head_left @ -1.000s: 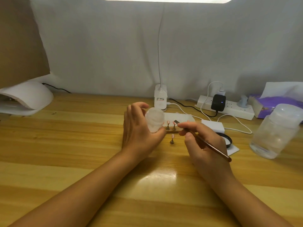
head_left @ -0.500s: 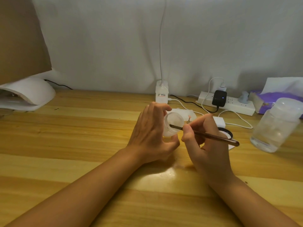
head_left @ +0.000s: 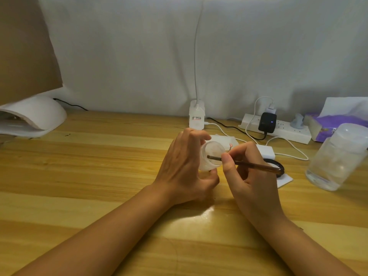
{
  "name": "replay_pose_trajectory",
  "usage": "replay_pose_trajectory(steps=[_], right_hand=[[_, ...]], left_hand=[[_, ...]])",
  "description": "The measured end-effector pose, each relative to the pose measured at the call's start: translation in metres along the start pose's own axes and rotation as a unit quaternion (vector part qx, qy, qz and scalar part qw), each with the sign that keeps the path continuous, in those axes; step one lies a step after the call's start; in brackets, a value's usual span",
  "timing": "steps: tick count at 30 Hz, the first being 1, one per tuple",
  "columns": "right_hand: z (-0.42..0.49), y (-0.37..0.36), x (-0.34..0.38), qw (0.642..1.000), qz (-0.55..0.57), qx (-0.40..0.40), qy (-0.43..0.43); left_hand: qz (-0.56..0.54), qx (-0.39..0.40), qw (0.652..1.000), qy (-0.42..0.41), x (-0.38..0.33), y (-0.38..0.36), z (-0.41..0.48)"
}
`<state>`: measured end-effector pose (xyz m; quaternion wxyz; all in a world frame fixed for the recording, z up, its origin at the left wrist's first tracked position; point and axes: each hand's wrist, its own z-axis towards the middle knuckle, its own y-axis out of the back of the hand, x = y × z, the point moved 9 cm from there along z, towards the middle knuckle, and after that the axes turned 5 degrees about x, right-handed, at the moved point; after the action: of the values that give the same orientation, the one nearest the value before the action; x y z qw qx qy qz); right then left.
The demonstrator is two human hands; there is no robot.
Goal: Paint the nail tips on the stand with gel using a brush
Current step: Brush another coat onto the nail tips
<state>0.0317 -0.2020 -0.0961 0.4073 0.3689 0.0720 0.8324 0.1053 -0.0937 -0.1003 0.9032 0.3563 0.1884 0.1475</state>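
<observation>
Since half a second ago, I see the brush [head_left: 245, 163] tip pushed slightly deeper into the gel jar [head_left: 211, 156]. My left hand [head_left: 185, 170] grips the tilted jar above the surface [head_left: 99, 176]; my right hand [head_left: 253, 180] pinches the brush. One pink nail tip [head_left: 231, 145] shows just behind the right fingers.

A bright lamp panel at the top edge lights the scene from above, leaving a glossy glare patch on the pale striped wooden tabletop [head_left: 59, 196] between the forearms. The grey fabric backdrop [head_left: 139, 56] stays dim, with soft shadows at right. Wide-angle distortion bends the edges; detail is slightly soft throughout.
</observation>
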Motion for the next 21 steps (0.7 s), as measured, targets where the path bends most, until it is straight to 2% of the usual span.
replay_pose_trajectory(steps=[4, 7, 10, 13, 16, 19, 21], right_hand=[[-0.002, 0.006, 0.009, 0.998, 0.05, -0.02, 0.039], [-0.006, 0.0, 0.02, 0.996, 0.039, 0.004, 0.081], [-0.005, -0.003, 0.022, 0.996, -0.005, 0.008, 0.088], [0.0, 0.003, 0.012, 0.999, 0.027, -0.003, 0.037], [0.0, 0.013, -0.007, 0.994, 0.094, -0.032, -0.051], [-0.002, 0.016, -0.022, 0.982, 0.14, -0.038, -0.121], [-0.003, 0.013, -0.029, 0.975, 0.158, -0.026, -0.153]], left_hand=[[-0.003, -0.019, 0.999, 0.026, 0.005, 0.002, 0.0], [-0.032, -0.071, 0.991, 0.109, 0.023, 0.012, -0.002], [-0.075, -0.114, 0.966, 0.218, 0.05, 0.018, -0.006], [-0.095, -0.138, 0.933, 0.32, 0.079, 0.021, -0.017], [-0.095, -0.137, 0.905, 0.392, 0.103, 0.021, -0.027], [-0.099, -0.109, 0.881, 0.45, 0.121, 0.016, -0.034], [-0.086, -0.07, 0.884, 0.454, 0.124, 0.009, -0.034]])
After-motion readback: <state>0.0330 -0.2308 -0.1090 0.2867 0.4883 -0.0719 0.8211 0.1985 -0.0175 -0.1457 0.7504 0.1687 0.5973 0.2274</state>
